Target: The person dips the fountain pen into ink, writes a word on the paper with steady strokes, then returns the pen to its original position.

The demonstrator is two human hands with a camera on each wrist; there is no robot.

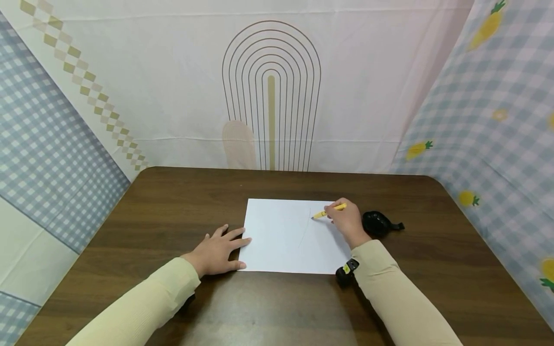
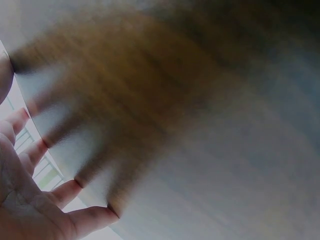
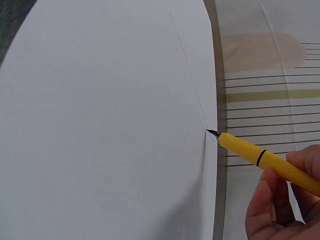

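A white sheet of paper [image 1: 272, 235] lies flat on the brown table. My right hand [image 1: 348, 222] pinches a yellow fountain pen [image 1: 334, 210] over the sheet's upper right part. In the right wrist view, the pen's dark nib meets the paper at the end of a long thin line, and another faint line runs close by. My left hand [image 1: 218, 253] rests with fingers spread, its fingertips reaching the sheet's left edge. The left wrist view shows that hand's spread fingers [image 2: 65, 194] touching a blurred, shiny surface.
A black rounded object with a short tab [image 1: 375, 224] lies just right of my right hand; its kind is unclear. Beyond the wooden table [image 1: 186, 192] hangs a white patterned cloth [image 1: 173, 86]. Blue checked cloths [image 1: 484, 144] hang at both sides.
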